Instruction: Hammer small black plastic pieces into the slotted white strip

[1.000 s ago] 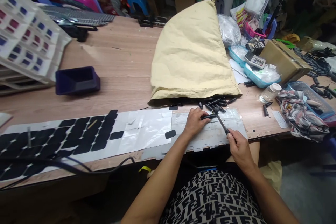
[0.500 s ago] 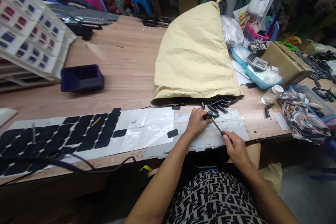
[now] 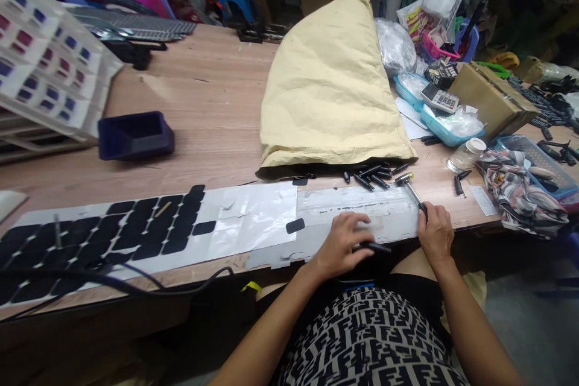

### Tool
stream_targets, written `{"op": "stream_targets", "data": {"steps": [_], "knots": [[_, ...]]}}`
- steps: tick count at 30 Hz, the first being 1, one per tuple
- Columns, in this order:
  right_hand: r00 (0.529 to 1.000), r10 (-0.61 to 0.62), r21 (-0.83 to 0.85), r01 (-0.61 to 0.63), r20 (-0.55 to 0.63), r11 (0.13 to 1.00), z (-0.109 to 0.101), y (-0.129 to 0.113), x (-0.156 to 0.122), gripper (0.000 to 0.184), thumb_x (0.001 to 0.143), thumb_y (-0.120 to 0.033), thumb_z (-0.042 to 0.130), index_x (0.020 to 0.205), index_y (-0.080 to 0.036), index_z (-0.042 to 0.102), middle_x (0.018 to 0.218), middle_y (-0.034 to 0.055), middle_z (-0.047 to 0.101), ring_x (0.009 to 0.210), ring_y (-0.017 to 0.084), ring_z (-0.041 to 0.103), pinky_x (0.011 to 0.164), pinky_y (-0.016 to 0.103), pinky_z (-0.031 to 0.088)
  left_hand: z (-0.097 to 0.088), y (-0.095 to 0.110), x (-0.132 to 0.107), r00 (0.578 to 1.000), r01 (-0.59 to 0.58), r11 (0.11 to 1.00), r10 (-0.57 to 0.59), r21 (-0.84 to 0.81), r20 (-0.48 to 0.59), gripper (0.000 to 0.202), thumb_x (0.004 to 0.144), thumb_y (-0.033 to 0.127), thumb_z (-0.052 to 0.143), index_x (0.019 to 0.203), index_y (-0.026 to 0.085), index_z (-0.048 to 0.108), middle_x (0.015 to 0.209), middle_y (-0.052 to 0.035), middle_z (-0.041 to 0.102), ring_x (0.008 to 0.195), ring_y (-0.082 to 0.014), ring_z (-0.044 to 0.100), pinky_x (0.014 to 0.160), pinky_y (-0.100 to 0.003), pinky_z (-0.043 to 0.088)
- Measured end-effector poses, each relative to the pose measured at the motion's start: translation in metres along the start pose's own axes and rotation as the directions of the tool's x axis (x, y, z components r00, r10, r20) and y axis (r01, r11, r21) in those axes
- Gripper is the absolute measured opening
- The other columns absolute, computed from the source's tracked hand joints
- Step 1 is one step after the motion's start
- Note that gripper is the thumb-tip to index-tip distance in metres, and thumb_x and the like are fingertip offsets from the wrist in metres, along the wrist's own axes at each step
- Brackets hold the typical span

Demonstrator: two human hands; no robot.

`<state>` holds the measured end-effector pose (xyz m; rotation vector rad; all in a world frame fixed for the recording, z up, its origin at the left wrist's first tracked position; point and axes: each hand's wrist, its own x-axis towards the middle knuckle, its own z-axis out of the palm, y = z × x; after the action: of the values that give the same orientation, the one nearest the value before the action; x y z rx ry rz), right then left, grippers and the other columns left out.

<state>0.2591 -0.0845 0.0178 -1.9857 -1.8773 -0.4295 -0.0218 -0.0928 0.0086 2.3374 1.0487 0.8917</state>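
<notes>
My right hand [image 3: 435, 230] is closed around the dark grip of a small hammer [image 3: 413, 194]. Its metal head with a yellowish face rests at the far right part of the grey-white board [image 3: 362, 208]. Near the board's front edge, my left hand [image 3: 344, 242] has its fingers curled around a black tube-like piece [image 3: 376, 247], whose end sticks out to the right. Several similar black pieces [image 3: 371, 176] lie in a loose pile behind the board, at the mouth of a large yellow paper sack [image 3: 335, 84].
On the left, a white sheet [image 3: 253, 217] carries rows of flat black pads [image 3: 154, 217], with a black cable [image 3: 136, 289] in front. A dark blue bin [image 3: 136, 139] stands behind it. At right are a jar [image 3: 465, 155], a patterned cloth [image 3: 520, 193] and blue baskets [image 3: 452, 129].
My right hand has swung the hammer to the right, away from the left hand. My left hand has come back toward my body with the black tube-like piece.
</notes>
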Motion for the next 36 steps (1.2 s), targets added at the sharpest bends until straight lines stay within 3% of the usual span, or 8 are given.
{"op": "stream_targets", "data": {"steps": [7, 10, 13, 19, 22, 30, 32, 36], "knots": [[1.0, -0.014, -0.043, 0.013, -0.008, 0.999, 0.003, -0.004, 0.001, 0.029, 0.1, -0.031, 0.047, 0.117, -0.017, 0.066, 0.097, 0.0098, 0.062, 0.088, 0.024, 0.051, 0.075, 0.033, 0.037, 0.025, 0.026, -0.045, 0.997, -0.078, 0.943, 0.074, 0.325, 0.024, 0.024, 0.082, 0.025, 0.077, 0.106, 0.025, 0.073, 0.139, -0.0087, 0.06, 0.125, -0.0307, 0.049, 0.103, -0.046, 0.039], [1.0, -0.012, -0.038, 0.012, -0.004, 0.999, 0.003, -0.004, 0.001, 0.029, 0.1, -0.031, 0.046, 0.117, -0.018, 0.065, 0.096, 0.0098, 0.062, 0.088, 0.024, 0.051, 0.075, 0.033, 0.036, 0.022, 0.028, -0.037, 1.0, -0.009, 0.974, 0.012, 0.225, -0.013, 0.041, 0.077, 0.041, 0.083, 0.113, 0.026, 0.071, 0.134, -0.0091, 0.063, 0.122, -0.032, 0.051, 0.101, -0.047, 0.041], [1.0, -0.009, -0.046, 0.009, -0.003, 0.999, 0.004, -0.004, 0.0, 0.03, 0.1, -0.03, 0.045, 0.118, -0.017, 0.065, 0.097, 0.0104, 0.061, 0.087, 0.024, 0.05, 0.074, 0.034, 0.036, 0.01, 0.016, -0.007, 0.973, 0.202, 0.976, -0.19, 0.086, -0.131, 0.034, 0.086, 0.046, 0.072, 0.111, 0.023, 0.071, 0.11, -0.0079, 0.071, 0.105, -0.0273, 0.059, 0.092, -0.042, 0.047], [1.0, 0.007, -0.046, -0.006, 0.024, 0.999, 0.003, -0.006, 0.0, 0.033, 0.1, -0.03, 0.043, 0.119, -0.016, 0.065, 0.098, 0.0124, 0.061, 0.088, 0.026, 0.05, 0.074, 0.036, 0.037, -0.013, -0.041, 0.084, 0.618, 0.751, 0.66, -0.705, -0.002, -0.348, 0.029, 0.09, 0.045, 0.058, 0.094, 0.019, 0.071, 0.095, -0.0119, 0.072, 0.093, -0.0303, 0.063, 0.078, -0.041, 0.048], [0.999, 0.019, -0.033, -0.018, 0.035, 0.999, 0.003, -0.006, 0.0, 0.033, 0.1, -0.03, 0.043, 0.12, -0.016, 0.065, 0.098, 0.0127, 0.061, 0.089, 0.026, 0.049, 0.074, 0.036, 0.037, -0.018, -0.059, 0.107, 0.568, 0.81, 0.583, -0.756, 0.059, -0.324, 0.029, 0.084, 0.047, 0.062, 0.083, 0.019, 0.07, 0.094, -0.0142, 0.073, 0.09, -0.0327, 0.064, 0.075, -0.041, 0.047], [0.998, 0.039, -0.017, -0.038, 0.046, 0.999, 0.002, -0.004, 0.001, 0.033, 0.1, -0.031, 0.046, 0.119, -0.016, 0.068, 0.098, 0.0121, 0.064, 0.088, 0.025, 0.053, 0.077, 0.035, 0.041, -0.05, -0.048, 0.059, 0.554, 0.827, 0.519, -0.816, 0.214, -0.165, 0.011, 0.075, 0.031, 0.066, 0.082, 0.023, 0.067, 0.083, -0.0083, 0.071, 0.078, -0.0297, 0.064, 0.066, -0.036, 0.042], [0.997, 0.057, 0.042, -0.059, 0.06, 0.997, 0.001, -0.003, 0.001, 0.032, 0.099, -0.031, 0.047, 0.118, -0.016, 0.069, 0.098, 0.0119, 0.065, 0.089, 0.025, 0.055, 0.078, 0.036, 0.043, -0.053, -0.043, 0.045, 0.621, 0.778, 0.59, -0.775, 0.217, -0.119, 0.01, 0.077, 0.029, 0.066, 0.085, 0.024, 0.067, 0.087, -0.0066, 0.072, 0.081, -0.0279, 0.064, 0.066, -0.035, 0.041], [0.993, 0.094, 0.315, -0.11, 0.065, 0.943, -0.009, -0.009, -0.001, 0.035, 0.099, -0.034, 0.048, 0.12, -0.016, 0.069, 0.105, 0.0124, 0.069, 0.097, 0.026, 0.063, 0.087, 0.038, 0.05, -0.037, -0.039, 0.042, 0.833, 0.553, 0.826, -0.551, 0.106, -0.045, 0.008, 0.082, 0.026, 0.066, 0.09, 0.025, 0.068, 0.095, -0.0035, 0.071, 0.092, -0.0241, 0.063, 0.075, -0.033, 0.045]]}}
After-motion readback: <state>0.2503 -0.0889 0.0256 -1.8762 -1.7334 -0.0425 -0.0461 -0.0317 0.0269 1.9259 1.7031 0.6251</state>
